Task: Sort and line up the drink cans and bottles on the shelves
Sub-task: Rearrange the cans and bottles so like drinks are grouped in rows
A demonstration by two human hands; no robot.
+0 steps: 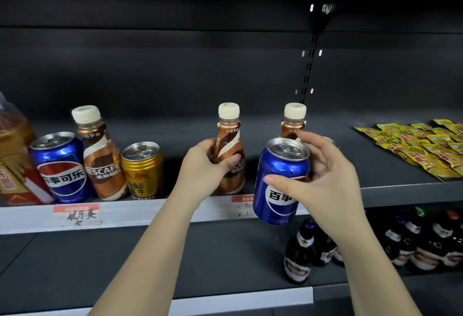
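Judging from how the drinks stand now, the sorting is only partly done. The left hand [209, 165] is wrapped around the body of a brown plastic coffee bottle with a cream cap [230, 150], which stands near the front edge of the grey metal shelf [390, 190]. The right hand [323, 178] grasps a blue aluminium cola can [280, 180] and holds it tilted, in the air just in front of the shelf edge. Behind this can stands a second brown coffee bottle [293, 121], partly hidden. At the left, another blue cola can [61, 168], a third brown coffee bottle [101, 155] and a gold energy drink can [142, 170] stand close together but mixed by kind. I think the same kinds must yet be grouped and lined up. Dark glass bottles [299, 253] on the lower shelf look fairly grouped already.
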